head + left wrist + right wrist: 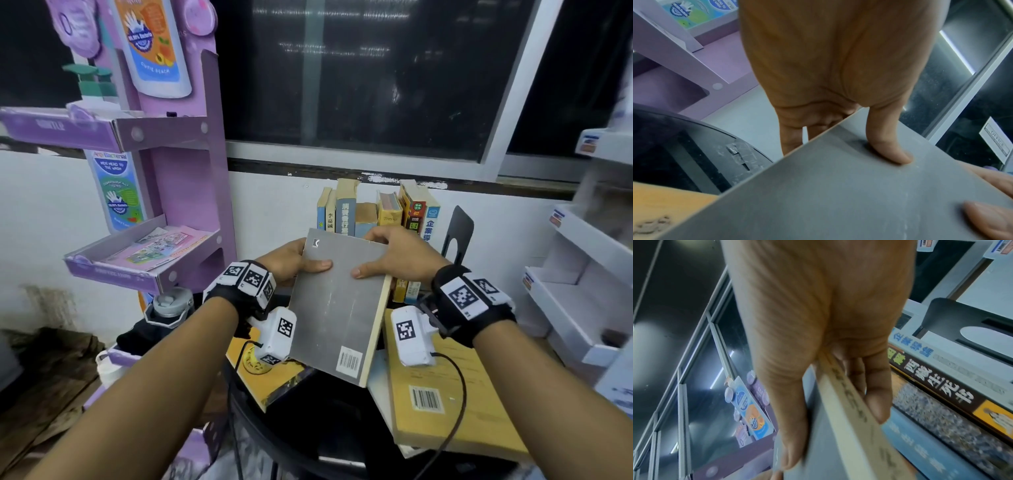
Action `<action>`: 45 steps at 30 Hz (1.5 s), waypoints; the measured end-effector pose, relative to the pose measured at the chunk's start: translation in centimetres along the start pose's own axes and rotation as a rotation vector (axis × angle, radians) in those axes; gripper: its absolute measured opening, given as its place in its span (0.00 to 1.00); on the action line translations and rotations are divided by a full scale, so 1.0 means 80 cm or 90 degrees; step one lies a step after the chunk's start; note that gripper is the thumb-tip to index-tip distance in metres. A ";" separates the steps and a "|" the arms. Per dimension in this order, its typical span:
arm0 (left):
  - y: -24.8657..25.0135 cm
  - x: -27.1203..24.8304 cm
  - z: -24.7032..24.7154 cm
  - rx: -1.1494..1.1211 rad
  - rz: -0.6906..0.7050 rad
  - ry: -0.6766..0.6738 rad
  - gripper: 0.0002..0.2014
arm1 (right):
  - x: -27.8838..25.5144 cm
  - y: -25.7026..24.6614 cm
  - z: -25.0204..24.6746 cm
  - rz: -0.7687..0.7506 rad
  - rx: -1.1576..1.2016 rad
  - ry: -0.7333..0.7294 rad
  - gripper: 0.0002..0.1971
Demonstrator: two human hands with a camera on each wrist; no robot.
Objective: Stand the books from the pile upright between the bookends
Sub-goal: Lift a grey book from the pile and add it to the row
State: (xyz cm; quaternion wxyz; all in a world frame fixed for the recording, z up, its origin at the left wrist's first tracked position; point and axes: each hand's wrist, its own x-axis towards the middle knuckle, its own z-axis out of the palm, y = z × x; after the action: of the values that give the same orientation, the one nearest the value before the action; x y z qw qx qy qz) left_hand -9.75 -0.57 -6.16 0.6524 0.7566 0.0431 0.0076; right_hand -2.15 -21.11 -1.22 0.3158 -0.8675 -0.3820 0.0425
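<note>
Head view: both hands hold a flat grey book (337, 308) with a matte, scuffed cover and a barcode sticker, raised over the pile. The left hand (291, 262) has its thumb on top and its fingers (791, 142) curled beneath; the right hand (394, 257) is clamped on the cream page edge. Behind stands a row of upright books (376, 212) beside a black metal bookend (457, 233). A yellow book (445, 404) lies flat on the dark round tabletop (325, 411), partly hidden.

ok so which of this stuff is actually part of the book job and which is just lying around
Job: grey book held by left hand and right hand; upright books; black bookend; yellow book in the pile.

Lying about: purple display stand; bottle; white shelves.
</note>
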 end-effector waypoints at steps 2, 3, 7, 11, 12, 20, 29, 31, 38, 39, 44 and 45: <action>0.003 0.003 0.001 0.003 0.025 0.004 0.24 | -0.003 0.000 -0.012 -0.014 0.016 -0.008 0.22; 0.004 0.005 0.002 0.006 0.037 0.010 0.23 | -0.005 0.000 -0.018 -0.020 0.034 -0.016 0.22; 0.012 0.012 0.012 -0.027 0.094 0.023 0.18 | -0.022 -0.003 -0.038 -0.045 0.131 -0.048 0.21; 0.022 0.023 0.032 -0.068 0.135 0.008 0.23 | -0.036 0.007 -0.051 -0.049 0.217 -0.029 0.24; 0.025 0.025 0.038 -0.073 0.137 0.000 0.25 | -0.038 0.010 -0.053 -0.050 0.213 -0.015 0.25; 0.050 0.055 0.080 -0.024 0.086 -0.059 0.21 | -0.060 0.029 -0.086 -0.028 0.221 0.057 0.22; 0.094 0.093 0.111 0.175 0.167 0.069 0.08 | -0.084 0.055 -0.146 0.066 0.102 0.098 0.18; 0.099 0.103 0.120 0.190 0.232 0.139 0.06 | -0.086 0.062 -0.157 0.087 0.074 0.107 0.18; 0.115 0.138 0.149 0.268 0.278 0.234 0.09 | -0.073 0.079 -0.174 0.138 0.007 0.154 0.19; 0.117 0.142 0.152 0.283 0.277 0.237 0.11 | -0.069 0.081 -0.175 0.143 0.001 0.163 0.19; 0.123 0.162 0.163 0.388 0.271 0.235 0.17 | -0.049 0.094 -0.175 0.158 -0.010 0.202 0.18; 0.122 0.167 0.164 0.405 0.275 0.232 0.17 | -0.044 0.097 -0.174 0.165 -0.011 0.210 0.19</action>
State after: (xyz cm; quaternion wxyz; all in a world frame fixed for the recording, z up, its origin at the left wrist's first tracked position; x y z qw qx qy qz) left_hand 4.96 -13.97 0.96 0.3515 0.8983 -0.0015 0.2637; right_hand 4.69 -34.68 4.78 0.3588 -0.9072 -0.2102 -0.0632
